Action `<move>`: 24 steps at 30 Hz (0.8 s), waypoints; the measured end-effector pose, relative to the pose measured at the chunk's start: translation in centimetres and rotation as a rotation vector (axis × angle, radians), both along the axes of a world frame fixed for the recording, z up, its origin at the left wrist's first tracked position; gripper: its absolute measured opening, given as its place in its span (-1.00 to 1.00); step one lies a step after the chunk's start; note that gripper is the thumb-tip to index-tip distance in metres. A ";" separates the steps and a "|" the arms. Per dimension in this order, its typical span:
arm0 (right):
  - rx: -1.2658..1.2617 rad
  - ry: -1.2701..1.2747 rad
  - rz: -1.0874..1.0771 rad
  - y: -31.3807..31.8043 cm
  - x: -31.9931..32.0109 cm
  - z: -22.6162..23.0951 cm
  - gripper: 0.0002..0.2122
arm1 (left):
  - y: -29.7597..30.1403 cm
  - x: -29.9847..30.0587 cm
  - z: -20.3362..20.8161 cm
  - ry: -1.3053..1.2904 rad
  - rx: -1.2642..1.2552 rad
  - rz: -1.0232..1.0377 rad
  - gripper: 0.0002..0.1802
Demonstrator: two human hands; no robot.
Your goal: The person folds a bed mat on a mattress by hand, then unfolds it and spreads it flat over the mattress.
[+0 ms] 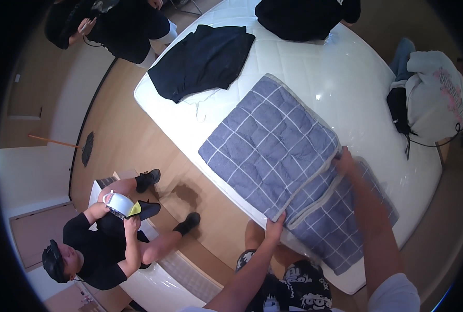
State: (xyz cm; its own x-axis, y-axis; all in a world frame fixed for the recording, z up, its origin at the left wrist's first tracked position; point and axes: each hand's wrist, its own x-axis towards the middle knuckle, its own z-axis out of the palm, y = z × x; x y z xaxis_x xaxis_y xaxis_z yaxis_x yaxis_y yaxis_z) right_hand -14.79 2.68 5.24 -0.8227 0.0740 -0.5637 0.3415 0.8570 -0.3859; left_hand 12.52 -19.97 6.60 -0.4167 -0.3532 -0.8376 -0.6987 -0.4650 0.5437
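Observation:
A blue-grey quilted pad point(268, 145) with white grid lines lies partly folded on a large white mattress point(304, 57). The fingers of my left hand point(275, 228) are closed round its near-left corner, by the mattress edge. Farther right, my right hand point(347, 162) grips the pad's edge at the fold; some of its fingers are hidden. Between my two hands and toward me, the pad's other folded section point(330, 229) spreads over the mattress corner, its pale-bound edge showing.
A black garment point(205, 60) lies flat on the mattress's far left. At the left sits a person point(104, 239) holding a white rounded object point(118, 204). Other people stand at the far side and right. A mop point(88, 150) leans at the wall.

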 end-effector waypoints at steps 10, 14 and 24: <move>0.497 -0.024 -0.146 -0.4 -0.6 -2.0 -0.10 | -6.9 -1.7 -1.7 -0.115 -0.242 -0.388 -0.55; 0.810 0.262 0.007 -0.4 -2.9 -7.0 0.03 | -22.1 -5.1 -3.9 -0.132 -0.331 0.066 -0.56; 0.595 -0.251 -0.153 6.3 -1.2 -16.5 0.19 | -31.5 -25.8 -9.2 -0.975 -0.444 -0.057 0.66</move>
State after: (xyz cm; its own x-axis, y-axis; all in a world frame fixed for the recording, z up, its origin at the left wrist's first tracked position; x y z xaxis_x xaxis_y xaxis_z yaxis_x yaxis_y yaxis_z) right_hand -15.98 8.96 -11.30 -0.6270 0.5375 -0.5639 0.4941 0.8340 0.2457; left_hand -13.29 -51.51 -2.63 0.3374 -0.7094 -0.6188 -0.9370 -0.3163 -0.1483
